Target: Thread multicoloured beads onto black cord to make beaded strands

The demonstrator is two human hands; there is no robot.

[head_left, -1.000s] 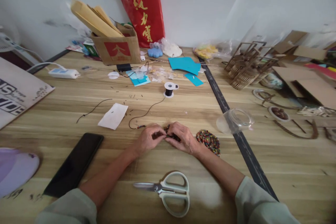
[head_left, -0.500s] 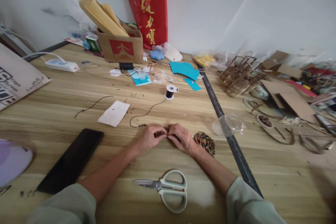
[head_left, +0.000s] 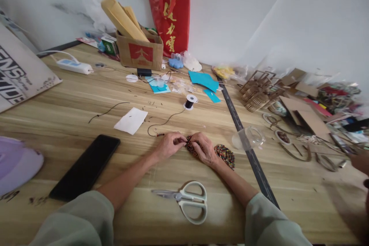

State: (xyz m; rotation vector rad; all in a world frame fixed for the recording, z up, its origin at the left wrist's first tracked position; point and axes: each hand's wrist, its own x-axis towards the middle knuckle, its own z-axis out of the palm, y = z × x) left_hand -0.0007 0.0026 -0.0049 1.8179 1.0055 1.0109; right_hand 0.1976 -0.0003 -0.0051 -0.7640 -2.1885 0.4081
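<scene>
My left hand is closed in a pinch at the end of a thin black cord; its fingertips partly hide what they grip. A few small beads sit on that cord just left of the hand. My right hand curls over a strand of multicoloured beads, its fingers pressed onto them. Under my right wrist, to the right, lies another coiled pile of the same beads. The cord runs back to a white spool. Open-bladed scissors with pale handles lie nearer me.
A black phone and a white paper lie to the left. A clear plastic container stands right of the beads. Further back are a cardboard box, a red bag and wooden baskets. Another person's hand shows at the right edge.
My fingertips, touching before, have come slightly apart, exposing more of the bead strand between them. The view has shifted, and another person's hand has appeared at the right edge.
</scene>
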